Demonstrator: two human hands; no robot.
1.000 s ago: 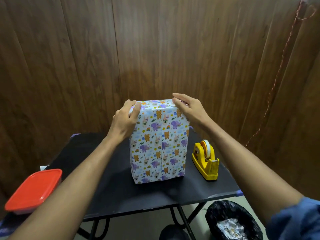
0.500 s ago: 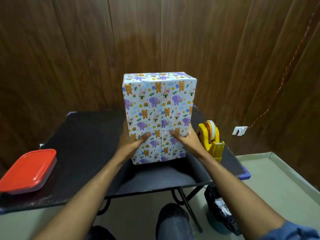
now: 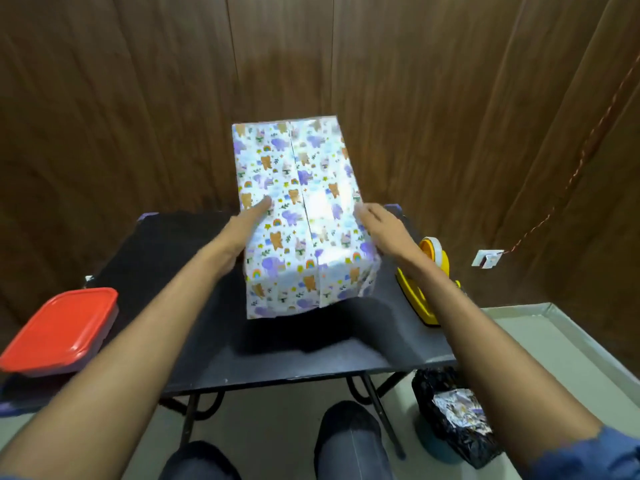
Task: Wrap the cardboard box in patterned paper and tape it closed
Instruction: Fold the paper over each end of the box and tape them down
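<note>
Box [image 3: 301, 216] sat mid-frame, fully covered in the animal-print paper, tilted with its top leaning away toward the wooden wall [image 3: 138, 98] and its near bottom edge just above or on the black table [image 3: 311, 348]; contact with the table could not be told through the blur. A paper seam ran down the centre of the face turned toward you. Your left hand [image 3: 247, 225] lay against the box's left side, fingers straight, thumb pressed flat on the front face, nothing curled round it. Your right hand [image 3: 379, 228] was at the right edge of the box, fingers blurred, so grip or flat touch could not be told. Yellow tape dispenser [image 3: 424, 289] stood on the table at right of the box, partly behind your right forearm. Red lidded container [image 3: 60, 329] sat at lower left of the frame on the table's left end. Black bin bag [image 3: 457, 417] with crumpled paper scraps was on the floor at lower right, under the table corner. Your knees showed at bottom centre.
</note>
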